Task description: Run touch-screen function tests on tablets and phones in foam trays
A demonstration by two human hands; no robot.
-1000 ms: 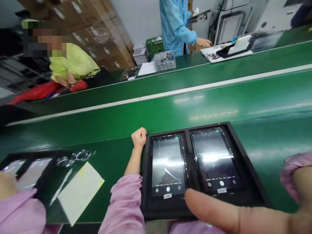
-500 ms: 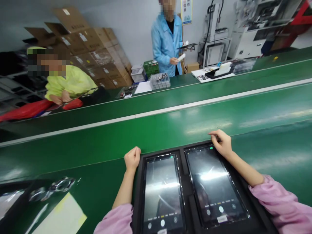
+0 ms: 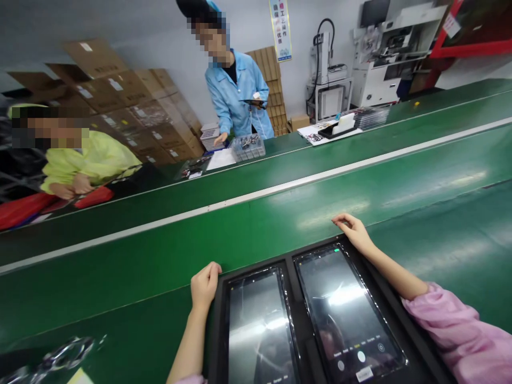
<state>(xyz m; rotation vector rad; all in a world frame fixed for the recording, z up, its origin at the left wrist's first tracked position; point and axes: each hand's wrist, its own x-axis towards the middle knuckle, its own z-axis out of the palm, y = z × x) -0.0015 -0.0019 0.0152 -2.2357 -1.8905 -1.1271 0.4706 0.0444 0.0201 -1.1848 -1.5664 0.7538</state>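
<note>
— What do we have in the lower centre of the frame?

— We see a black tray point(image 3: 288, 269) lying on the green belt point(image 3: 280, 213), with 2 phones side by side in it. Both screens are lit: the left phone point(image 3: 260, 330) and the right phone point(image 3: 344, 309).

— And our hands?

— Our left hand point(image 3: 205, 285) is closed in a loose fist, pressed against the tray's far left corner. We cannot tell whether it clasps the rim. Our right hand point(image 3: 354, 232) sits on the far right corner, its fingers bent over the rim and gripping it.

— Anything beside the tray?

— At the lower left of the frame we make out some clear plastic wrap point(image 3: 64, 354) on the belt, well apart from the tray.

— And across the belt?

— At the top centre, 1 person in a blue coat point(image 3: 236, 96) stands reaching down to a clear box of parts point(image 3: 248, 146). At the left edge, 1 person in yellow point(image 3: 92, 160) leans on the far bench, with stacked cardboard boxes point(image 3: 120, 90) behind.
</note>
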